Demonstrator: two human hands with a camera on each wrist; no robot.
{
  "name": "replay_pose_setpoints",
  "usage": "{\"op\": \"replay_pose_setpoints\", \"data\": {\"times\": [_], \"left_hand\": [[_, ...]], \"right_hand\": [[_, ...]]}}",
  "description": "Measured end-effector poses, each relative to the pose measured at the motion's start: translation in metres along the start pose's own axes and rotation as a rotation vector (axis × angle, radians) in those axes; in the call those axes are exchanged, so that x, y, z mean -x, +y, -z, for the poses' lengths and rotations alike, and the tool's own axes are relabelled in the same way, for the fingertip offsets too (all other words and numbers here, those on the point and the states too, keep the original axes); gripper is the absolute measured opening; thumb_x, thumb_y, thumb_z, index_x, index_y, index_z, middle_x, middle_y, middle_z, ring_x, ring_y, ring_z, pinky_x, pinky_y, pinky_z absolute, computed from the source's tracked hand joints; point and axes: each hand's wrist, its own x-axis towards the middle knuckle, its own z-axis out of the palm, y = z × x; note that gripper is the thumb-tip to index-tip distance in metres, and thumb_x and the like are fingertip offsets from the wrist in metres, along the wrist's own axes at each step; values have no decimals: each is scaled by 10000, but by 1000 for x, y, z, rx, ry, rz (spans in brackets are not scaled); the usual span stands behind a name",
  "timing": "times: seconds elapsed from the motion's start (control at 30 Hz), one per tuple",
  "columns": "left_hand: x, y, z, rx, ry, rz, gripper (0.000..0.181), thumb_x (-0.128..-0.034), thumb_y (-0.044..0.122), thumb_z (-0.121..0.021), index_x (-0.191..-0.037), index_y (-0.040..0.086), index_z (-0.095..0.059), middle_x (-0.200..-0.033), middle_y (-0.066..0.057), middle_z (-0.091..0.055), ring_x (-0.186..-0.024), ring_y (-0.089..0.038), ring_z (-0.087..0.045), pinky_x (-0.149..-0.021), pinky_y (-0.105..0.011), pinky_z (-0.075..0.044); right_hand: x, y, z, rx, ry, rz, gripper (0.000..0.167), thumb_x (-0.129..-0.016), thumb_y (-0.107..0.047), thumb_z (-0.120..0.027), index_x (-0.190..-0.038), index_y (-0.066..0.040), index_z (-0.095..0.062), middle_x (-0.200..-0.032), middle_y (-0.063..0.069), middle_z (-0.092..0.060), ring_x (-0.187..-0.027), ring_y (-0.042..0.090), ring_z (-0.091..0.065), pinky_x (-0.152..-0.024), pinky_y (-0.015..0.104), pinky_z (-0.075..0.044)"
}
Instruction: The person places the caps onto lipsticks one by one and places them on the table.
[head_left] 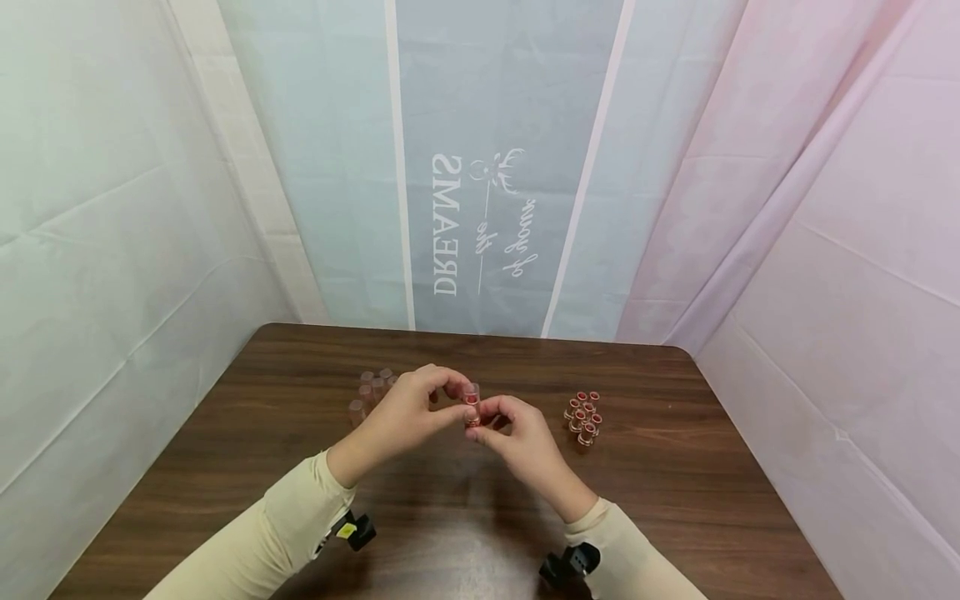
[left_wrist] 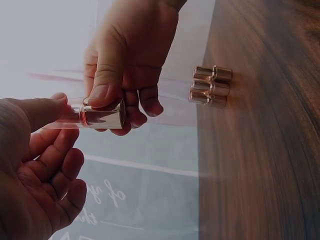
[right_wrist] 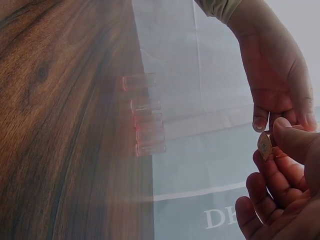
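Between both hands, above the middle of the table, is a lipstick tube (left_wrist: 106,116) with a shiny rose-gold base. A clear cap (head_left: 471,389) sits over its red end. My left hand (head_left: 415,410) pinches the clear cap between thumb and fingers. The right hand (head_left: 523,435) pinches the gold base from the other side, thumb on top in the left wrist view. Seen from the right wrist, the round bottom of the base faces the camera, and fingers hide most of the tube.
Several clear caps (right_wrist: 150,136) stand upright on the left of the wooden table (head_left: 660,500), partly behind the left hand. On the right stands a cluster of uncapped rose-gold lipstick tubes (head_left: 587,433). Fabric curtains (head_left: 352,167) surround the table's back and sides.
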Motion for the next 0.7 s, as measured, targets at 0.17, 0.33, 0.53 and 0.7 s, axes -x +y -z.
{"op": "replay_pose_setpoints", "data": {"times": [0.17,0.33,0.53,0.7], "left_hand": [[1,-1,-1,-37,-7,-28,157,-902,274,-809,-1028,263,-716,-955,142,-647,-922,-95,-583,-779,-324,-492],[3,-3,-2,-73,0,-76,157,-898,268,-810,-1021,251,-713,-975,154,-658,-952,-67,-574,-816,-313,-498],[5,-7,-5,-53,-1,-72,170,-879,265,-826,-1013,256,-721,-980,158,-672,-960,-57,-583,-831,-336,-514],[9,-13,-5,-60,1,-70,184,-879,290,-825,-1035,273,-731,-999,173,-686,-980,-49,-594,-844,-327,-523]], "right_hand": [[0,0,-2,22,6,24,185,-851,-151,-850,-990,-194,-736,-941,-73,-704,-841,111,-657,-748,347,-574],[0,-1,-3,39,12,50,188,-847,-155,-852,-981,-204,-731,-928,-83,-687,-840,108,-650,-739,300,-564],[0,-1,-2,110,-36,62,177,-853,-219,-851,-965,-225,-714,-937,-58,-670,-879,145,-631,-759,282,-541],[-5,2,0,222,-77,66,194,-839,-257,-862,-952,-279,-706,-929,-65,-662,-914,106,-574,-779,306,-499]]}}
